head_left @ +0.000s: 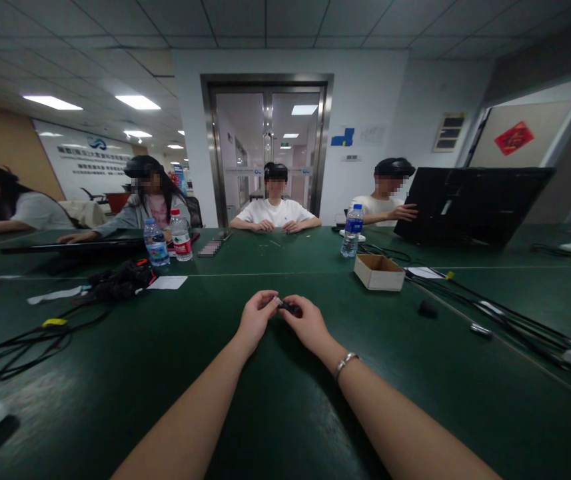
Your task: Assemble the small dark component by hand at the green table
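Both of my hands meet over the middle of the green table (285,400). My left hand (255,319) and my right hand (306,323) pinch a small dark object (288,307) between their fingertips; it is too small to name. A silver bracelet (344,365) circles my right wrist. Both forearms rest low over the tabletop.
A small open cardboard box (379,272) sits ahead to the right, with black cables (505,313) running past it. More cables (20,343) and a dark bundle (118,280) lie at left. Water bottles (156,243) (352,231) stand farther back. Several people sit across the table; one holds a large black panel (470,197).
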Demonstrator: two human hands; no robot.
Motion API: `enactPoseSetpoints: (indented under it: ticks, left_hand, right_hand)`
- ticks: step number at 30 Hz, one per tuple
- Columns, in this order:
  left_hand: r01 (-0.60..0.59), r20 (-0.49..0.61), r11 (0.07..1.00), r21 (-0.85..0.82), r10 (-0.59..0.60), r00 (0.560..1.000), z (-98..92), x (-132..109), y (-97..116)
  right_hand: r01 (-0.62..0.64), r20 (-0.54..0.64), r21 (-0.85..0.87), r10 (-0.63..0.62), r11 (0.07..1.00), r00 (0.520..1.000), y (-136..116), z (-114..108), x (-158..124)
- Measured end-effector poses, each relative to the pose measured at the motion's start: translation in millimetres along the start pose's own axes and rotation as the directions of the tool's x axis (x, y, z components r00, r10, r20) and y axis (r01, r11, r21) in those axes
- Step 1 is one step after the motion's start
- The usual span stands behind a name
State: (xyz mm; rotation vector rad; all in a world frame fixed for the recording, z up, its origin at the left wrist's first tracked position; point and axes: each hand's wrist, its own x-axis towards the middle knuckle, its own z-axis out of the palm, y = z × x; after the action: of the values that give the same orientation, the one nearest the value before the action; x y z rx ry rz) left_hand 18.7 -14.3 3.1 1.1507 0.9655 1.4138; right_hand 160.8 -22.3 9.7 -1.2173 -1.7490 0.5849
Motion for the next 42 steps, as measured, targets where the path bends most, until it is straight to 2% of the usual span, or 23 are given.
enactPoseSetpoints:
  ticks: [28, 37, 42]
  left_hand:
    - [-0.016, 0.042, 1.000, -0.018, 0.017, 0.999, 0.7, -2.3, 4.5]
    - [-0.001, 0.064, 0.999, -0.036, 0.003, 0.998, 1.4, -3.3, 6.0]
    - [-0.008, 0.070, 1.000, 0.011, 0.007, 0.998, -0.4, -1.8, 4.3]
  right_hand:
    - [-0.012, 0.023, 0.065, 0.011, 0.998, 1.000, 2.6, 1.5, 1.0]
    - [-0.035, 0.091, 0.116, 0.025, 0.993, 0.996, -2.2, -0.9, 0.2]
    - [-0.023, 0.098, 0.099, 0.013, 0.995, 0.995, -3.0, -1.3, 0.3]
